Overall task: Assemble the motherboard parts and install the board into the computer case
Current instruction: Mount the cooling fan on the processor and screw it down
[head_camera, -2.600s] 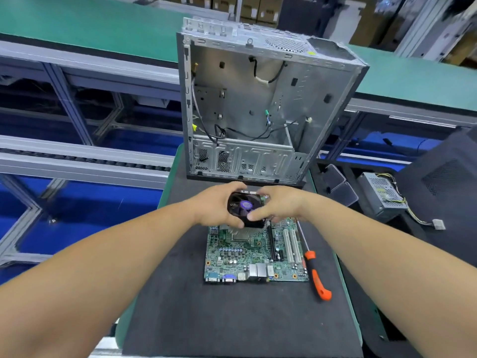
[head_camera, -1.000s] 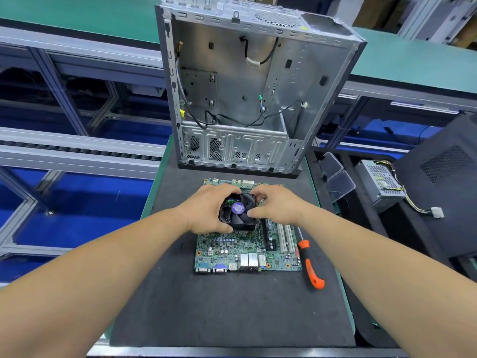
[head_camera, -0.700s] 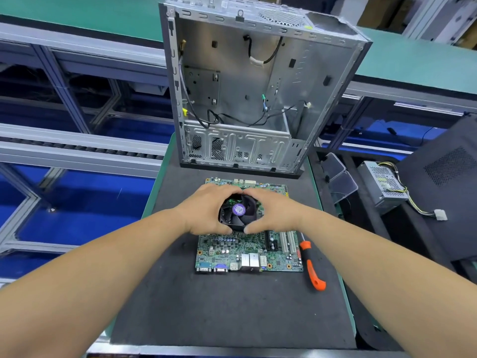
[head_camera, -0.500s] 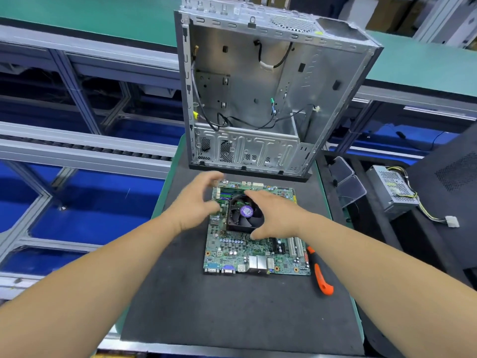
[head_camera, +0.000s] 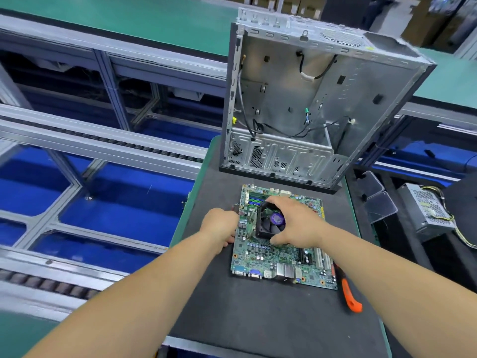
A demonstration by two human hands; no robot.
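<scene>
A green motherboard lies flat on the black mat. On its upper middle sits a black cooler fan with a purple label. My right hand grips the fan, fingers over its far edge and thumb at its near corner. My left hand is at the board's left edge with its fingers curled round that edge. Thin fan wires run left toward a small dark connector near those fingers. The open metal computer case stands upright behind the board, with loose cables inside.
An orange-handled screwdriver lies right of the board. A grey power supply with wires and two small clear bins are off the mat to the right. Roller conveyor rails run along the left.
My left hand has left the fan and come to the board's left edge with curled fingers. The fan now sits on the board under my right hand alone. The view has shifted left.
</scene>
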